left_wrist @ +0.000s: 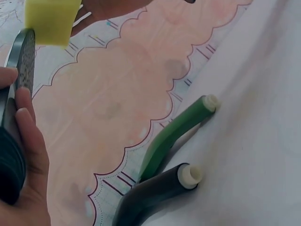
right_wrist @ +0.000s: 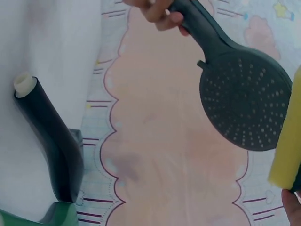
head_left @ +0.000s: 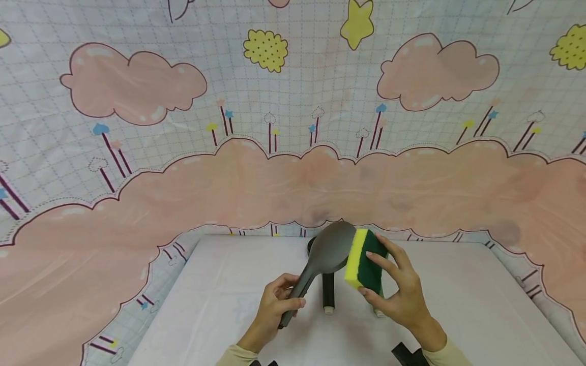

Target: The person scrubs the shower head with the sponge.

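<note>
A dark shower head (head_left: 330,246) is held up near the lower centre of the head view, with a yellow-and-green sponge (head_left: 363,259) just beside its rim on the right. The left hand (head_left: 274,303) has its fingers wrapped round the handle; the right hand (head_left: 397,290) pinches the sponge between thumb and fingers. The spray face with its holes shows in the right-wrist view, dry and unsoaped as far as I can tell, so wiping looks barely begun. Below them a black shower head (left_wrist: 155,195) and a green one (left_wrist: 176,134) lie on a white table (head_left: 480,300), in front of a cloud-patterned cloth (head_left: 137,86).
</note>
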`<action>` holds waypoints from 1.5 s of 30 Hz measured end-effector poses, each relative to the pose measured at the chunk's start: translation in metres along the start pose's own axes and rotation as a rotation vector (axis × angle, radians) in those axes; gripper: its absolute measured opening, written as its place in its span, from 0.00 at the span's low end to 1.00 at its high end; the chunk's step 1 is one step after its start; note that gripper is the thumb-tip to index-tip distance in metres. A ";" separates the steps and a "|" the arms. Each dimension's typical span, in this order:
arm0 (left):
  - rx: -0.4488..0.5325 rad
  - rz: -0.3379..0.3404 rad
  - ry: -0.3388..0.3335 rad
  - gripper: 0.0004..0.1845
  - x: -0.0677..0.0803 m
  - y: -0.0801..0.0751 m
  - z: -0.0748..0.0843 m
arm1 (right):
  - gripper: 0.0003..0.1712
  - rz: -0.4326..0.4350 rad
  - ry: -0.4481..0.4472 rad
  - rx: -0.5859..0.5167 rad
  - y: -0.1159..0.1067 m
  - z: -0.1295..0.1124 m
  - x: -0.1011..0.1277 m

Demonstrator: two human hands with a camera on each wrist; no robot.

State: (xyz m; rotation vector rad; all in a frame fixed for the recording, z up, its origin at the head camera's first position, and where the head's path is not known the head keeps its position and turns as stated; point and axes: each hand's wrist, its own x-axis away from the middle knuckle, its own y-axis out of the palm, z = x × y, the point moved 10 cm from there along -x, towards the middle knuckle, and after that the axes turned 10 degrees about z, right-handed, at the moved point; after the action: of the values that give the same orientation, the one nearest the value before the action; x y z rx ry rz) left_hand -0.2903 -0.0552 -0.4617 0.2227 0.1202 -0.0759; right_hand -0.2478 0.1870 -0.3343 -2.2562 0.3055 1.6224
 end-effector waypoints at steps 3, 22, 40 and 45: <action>-0.015 -0.028 0.014 0.22 0.001 -0.002 0.003 | 0.37 -0.011 0.019 -0.061 -0.004 0.004 -0.001; 0.071 -0.215 0.028 0.18 0.016 0.016 0.006 | 0.38 -0.007 0.200 -0.196 -0.014 0.023 -0.004; 0.049 -0.096 -0.030 0.18 0.013 0.036 0.005 | 0.39 0.143 0.016 0.162 -0.010 0.006 0.001; 0.054 -0.051 -0.060 0.24 0.012 0.037 0.002 | 0.36 0.153 -0.056 0.234 -0.002 -0.001 0.003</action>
State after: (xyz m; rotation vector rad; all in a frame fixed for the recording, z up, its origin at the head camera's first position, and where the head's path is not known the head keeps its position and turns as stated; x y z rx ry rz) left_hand -0.2748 -0.0200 -0.4535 0.2713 0.0639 -0.1366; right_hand -0.2448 0.1888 -0.3362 -2.0516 0.6327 1.6252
